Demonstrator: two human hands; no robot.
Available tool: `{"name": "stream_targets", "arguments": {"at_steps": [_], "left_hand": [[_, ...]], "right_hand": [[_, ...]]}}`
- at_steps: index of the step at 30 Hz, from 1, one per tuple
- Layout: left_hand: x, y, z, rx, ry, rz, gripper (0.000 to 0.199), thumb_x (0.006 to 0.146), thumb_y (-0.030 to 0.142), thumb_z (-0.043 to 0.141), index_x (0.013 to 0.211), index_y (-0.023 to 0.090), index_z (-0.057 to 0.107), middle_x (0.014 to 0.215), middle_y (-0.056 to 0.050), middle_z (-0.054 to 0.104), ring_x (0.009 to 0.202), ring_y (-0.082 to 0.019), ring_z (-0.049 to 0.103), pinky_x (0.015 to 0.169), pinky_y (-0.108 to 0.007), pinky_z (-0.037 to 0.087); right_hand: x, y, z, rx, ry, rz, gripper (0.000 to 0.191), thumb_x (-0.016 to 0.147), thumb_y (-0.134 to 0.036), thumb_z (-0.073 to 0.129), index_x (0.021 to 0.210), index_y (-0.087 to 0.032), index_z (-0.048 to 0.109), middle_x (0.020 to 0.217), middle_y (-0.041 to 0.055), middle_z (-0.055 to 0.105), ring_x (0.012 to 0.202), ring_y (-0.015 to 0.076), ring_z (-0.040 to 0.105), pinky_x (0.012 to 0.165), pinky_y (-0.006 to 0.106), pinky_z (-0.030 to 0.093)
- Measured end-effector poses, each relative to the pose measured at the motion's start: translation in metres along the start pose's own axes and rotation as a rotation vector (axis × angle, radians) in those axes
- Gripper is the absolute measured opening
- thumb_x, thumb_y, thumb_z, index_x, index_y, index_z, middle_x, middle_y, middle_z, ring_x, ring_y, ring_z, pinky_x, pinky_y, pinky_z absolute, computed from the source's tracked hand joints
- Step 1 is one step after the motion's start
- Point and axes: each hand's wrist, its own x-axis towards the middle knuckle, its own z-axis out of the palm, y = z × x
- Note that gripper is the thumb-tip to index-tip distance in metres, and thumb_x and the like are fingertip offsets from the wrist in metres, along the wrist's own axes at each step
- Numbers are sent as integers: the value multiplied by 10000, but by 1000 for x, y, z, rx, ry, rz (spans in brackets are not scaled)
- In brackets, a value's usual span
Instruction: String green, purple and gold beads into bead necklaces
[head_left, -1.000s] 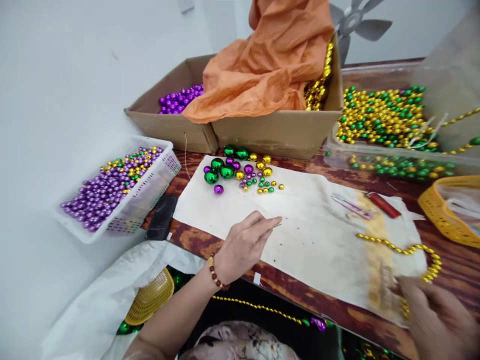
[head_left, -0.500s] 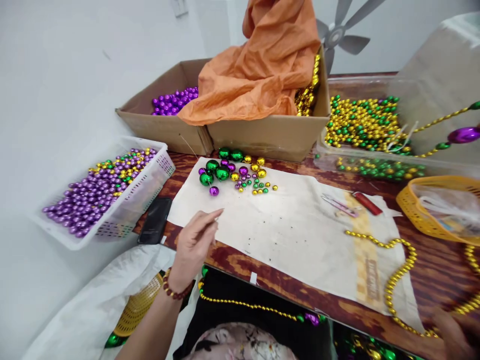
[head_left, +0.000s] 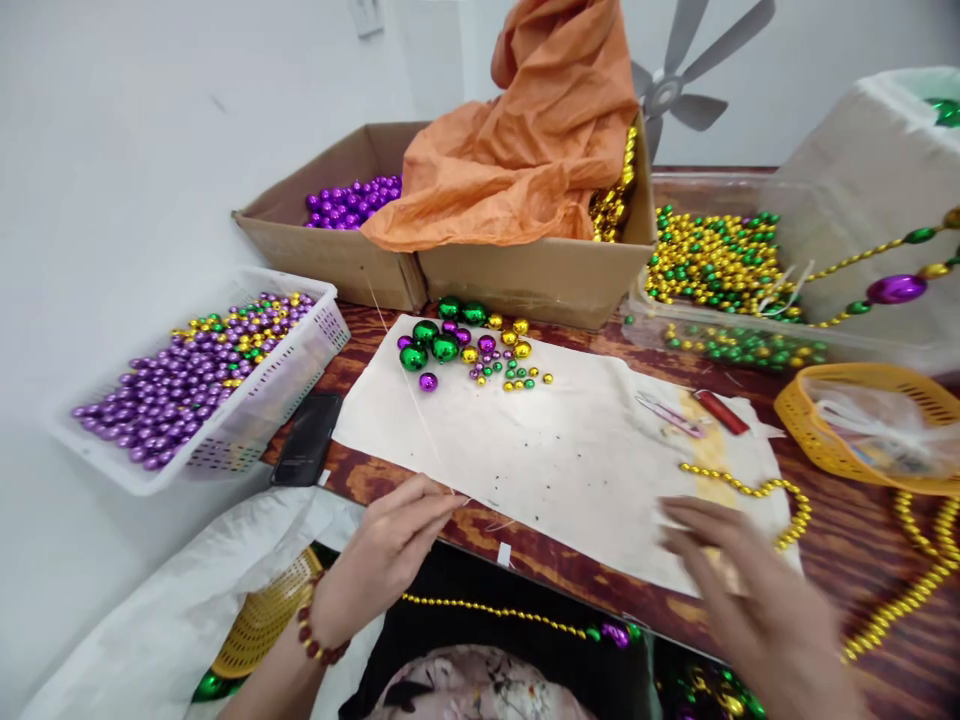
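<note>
My left hand (head_left: 401,530) is closed in a pinch on a thin, pale thread (head_left: 420,410) at the near edge of the white cloth (head_left: 525,455). From the fingertips the thread runs up past the loose beads towards the cardboard box, and a short loop lies to the right. Over the cloth's right part is my right hand (head_left: 750,590), smeared by motion; I cannot make out whether its fingers hold anything. A gold bead string (head_left: 780,487) lies beside it, partly hidden. Green, purple and gold loose beads (head_left: 445,347) sit at the cloth's far left.
Left stand a white basket of beads (head_left: 259,395) and a phone (head_left: 306,440). Behind is a cardboard box (head_left: 525,275) with orange cloth (head_left: 517,150). To the right are a clear bin (head_left: 645,305), a yellow basket (head_left: 814,430), small scissors (head_left: 671,415) and a red-handled tool (head_left: 721,411).
My left hand has moved down and slightly right, with the thread now stretched from it. My right hand has come from the lower right corner, off the gold bead string, to over the cloth.
</note>
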Motion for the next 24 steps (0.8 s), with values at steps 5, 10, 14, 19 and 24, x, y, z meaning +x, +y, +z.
{"name": "stream_targets", "arguments": {"at_steps": [5, 10, 14, 19, 24], "left_hand": [[12, -14, 18, -86, 3, -138, 202, 973, 179, 542, 983, 193, 743, 818, -34, 645, 734, -121, 616, 677, -226, 502], [11, -26, 10, -406, -102, -535, 223, 950, 397, 572, 936, 179, 614, 634, 26, 590, 505, -109, 538, 476, -213, 427], [30, -36, -18, -266, -76, -447, 262, 947, 445, 576, 985, 189, 616, 857, -37, 695, 770, -170, 669, 669, -285, 542], [78, -65, -34, 113, -16, 21, 290, 1002, 372, 488, 1156, 222, 681, 1268, -102, 685, 1401, -265, 431, 1174, -522, 300], [110, -103, -29, 345, -101, 19, 263, 996, 326, 488, 1000, 219, 728, 1073, -54, 758, 1199, -244, 576, 1163, -557, 209]], "right_hand": [[37, -84, 109, 3, -231, -494, 343, 977, -93, 477, 1242, -203, 665, 1200, 121, 733, 1007, 221, 732, 822, 322, 606], [47, -86, 146, -80, -236, -579, 188, 966, -92, 538, 963, -178, 705, 906, 75, 771, 770, 178, 716, 650, 248, 538], [47, -73, 135, -46, -267, -523, 225, 969, -82, 529, 863, -196, 691, 763, 37, 747, 652, 156, 691, 599, 233, 485], [29, -65, 100, 395, -342, -267, 210, 996, -188, 545, 887, -231, 719, 752, 19, 738, 644, 168, 708, 594, 237, 530], [-3, -27, 40, 522, -94, 145, 146, 877, -335, 717, 752, -274, 761, 770, 55, 730, 665, 240, 705, 563, 307, 579]]}}
